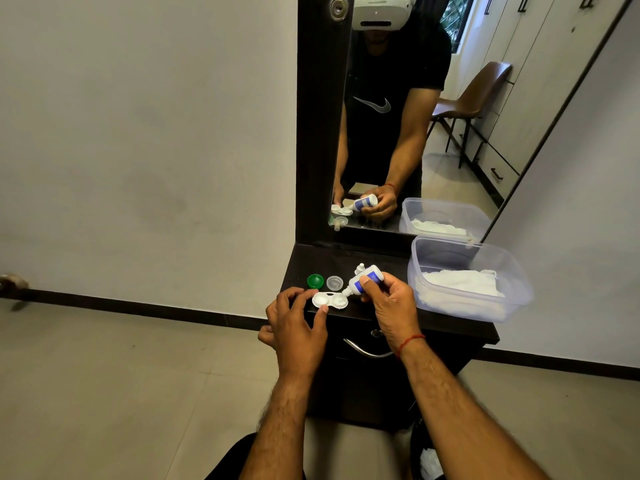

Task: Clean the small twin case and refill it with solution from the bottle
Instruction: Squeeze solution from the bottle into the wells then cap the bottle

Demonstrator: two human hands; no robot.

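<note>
The contact lens case [330,301] lies open on the table [450,327] at the frame centre, long axis left to right; the left hand [294,323] pinches its left side; the right hand [388,299] grips the solution bottle [363,280], tilted with its nozzle touching or just over the right well, so I judge that this well is being filled.

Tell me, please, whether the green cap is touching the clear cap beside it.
Apart. The head view shows a strip of dark dresser top between the green cap and the clear cap.
</note>
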